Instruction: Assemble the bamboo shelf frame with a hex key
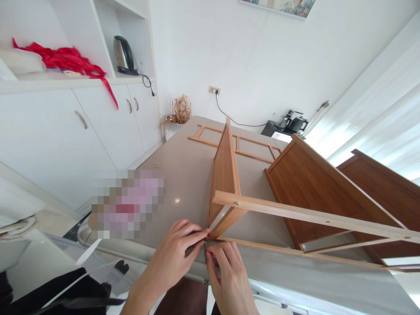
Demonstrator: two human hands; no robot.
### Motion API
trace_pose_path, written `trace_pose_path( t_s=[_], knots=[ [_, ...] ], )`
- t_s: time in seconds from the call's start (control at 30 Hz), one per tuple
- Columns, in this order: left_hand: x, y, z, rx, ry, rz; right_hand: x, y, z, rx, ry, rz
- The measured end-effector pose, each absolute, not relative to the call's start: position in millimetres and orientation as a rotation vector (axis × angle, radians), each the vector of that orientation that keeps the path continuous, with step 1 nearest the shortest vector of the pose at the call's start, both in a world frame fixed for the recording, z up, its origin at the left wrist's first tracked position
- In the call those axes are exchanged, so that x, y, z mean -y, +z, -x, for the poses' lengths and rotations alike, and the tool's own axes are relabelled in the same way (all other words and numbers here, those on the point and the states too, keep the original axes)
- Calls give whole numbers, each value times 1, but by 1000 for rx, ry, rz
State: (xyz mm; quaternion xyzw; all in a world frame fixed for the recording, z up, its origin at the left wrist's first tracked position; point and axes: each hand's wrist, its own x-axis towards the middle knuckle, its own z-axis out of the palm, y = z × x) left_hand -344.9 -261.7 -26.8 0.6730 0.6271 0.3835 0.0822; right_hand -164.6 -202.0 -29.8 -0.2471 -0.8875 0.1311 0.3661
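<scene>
Thumb and fingertips are drawn close together on both of my hands: the left hand (180, 247) touches the lower near corner of the rack, and the right hand (229, 273) is bent in just beside it. I cannot tell whether either has hold of a small part, as my fingers cover the spot.

That corner is at the near edge of the table (183, 166), where the lower rail (288, 250) runs off to the right. Over it slants the upper rail (285, 210), with a round metal fastener near its left end. The first panel (226, 164) stands on edge right before me; a second panel (305, 188) and a third panel (383, 186) lean further right.

Beyond the first panel, a ladder-like frame (254, 156) lies flat on the table. To my left is a pinkish thing (141, 192), pixelated past telling. Past the far left corner sits a dried plant (180, 109); along the left, a white cabinet (39, 135) holds red ribbon (72, 59) and a kettle (124, 54). White curtains (377, 96) hang at far right.
</scene>
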Motion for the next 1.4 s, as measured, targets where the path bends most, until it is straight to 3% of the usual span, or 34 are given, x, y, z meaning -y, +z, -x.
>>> trace_pose_path(
  t_s=[1.4],
  knots=[
    [261,-23,343,-1871,1169,-1985,203,-43,163,2295,353,653]
  ],
)
